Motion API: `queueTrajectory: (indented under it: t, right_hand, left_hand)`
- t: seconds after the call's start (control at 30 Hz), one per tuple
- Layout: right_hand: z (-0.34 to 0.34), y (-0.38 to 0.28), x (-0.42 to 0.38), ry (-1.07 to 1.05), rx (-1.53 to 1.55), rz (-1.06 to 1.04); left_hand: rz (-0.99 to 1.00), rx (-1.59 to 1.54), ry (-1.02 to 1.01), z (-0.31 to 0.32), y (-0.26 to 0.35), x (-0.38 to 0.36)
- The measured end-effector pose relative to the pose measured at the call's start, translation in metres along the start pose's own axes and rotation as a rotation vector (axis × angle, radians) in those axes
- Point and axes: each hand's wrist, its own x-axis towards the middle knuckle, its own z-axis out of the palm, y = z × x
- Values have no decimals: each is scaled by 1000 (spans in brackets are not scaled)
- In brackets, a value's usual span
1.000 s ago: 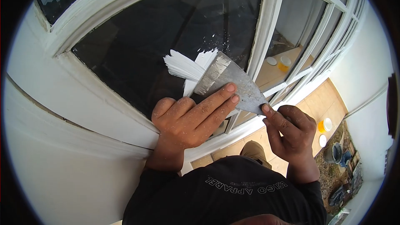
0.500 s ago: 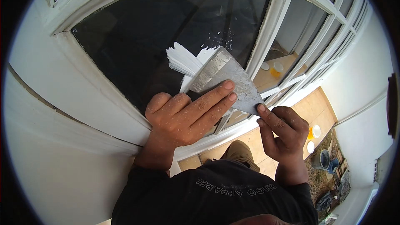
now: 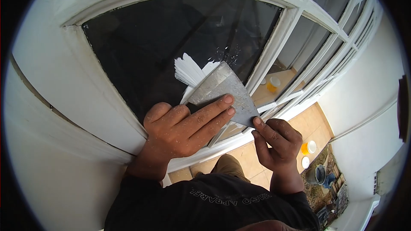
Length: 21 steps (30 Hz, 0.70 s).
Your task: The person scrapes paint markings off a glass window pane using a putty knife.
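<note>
A metal scraper (image 3: 227,92) with a wide, tapering blade lies slanted across a dark window pane (image 3: 141,42). My left hand (image 3: 173,130) presses two straight fingers onto the blade's face while the others curl; its thumb is hidden. At the narrow end, my right hand (image 3: 280,143) pinches the scraper between thumb and forefinger. The blade's broad edge meets white smears (image 3: 187,69) on the glass, one of them partly behind the blade. Small white specks (image 3: 229,54) dot the pane just above.
White frame bars (image 3: 274,51) surround the pane, with more panes to the right. Below, on the tiled floor (image 3: 306,122), stand a yellow tub (image 3: 305,147) and a white lid (image 3: 305,162). A bucket (image 3: 317,174) sits on the soil beside scraps of wood. White walls flank both sides.
The whole view has shifted, so the window appears lower. Both hands and the scraper have moved slightly left and down relative to the white smears. The hold looks the same.
</note>
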Motion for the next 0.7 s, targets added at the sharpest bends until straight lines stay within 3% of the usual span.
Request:
queueTrajectory:
  t: [0.7]
  right_hand:
    - [0, 4, -7, 44, 32, 76]
  left_hand:
    - [31, 22, -24, 1, -1, -1]
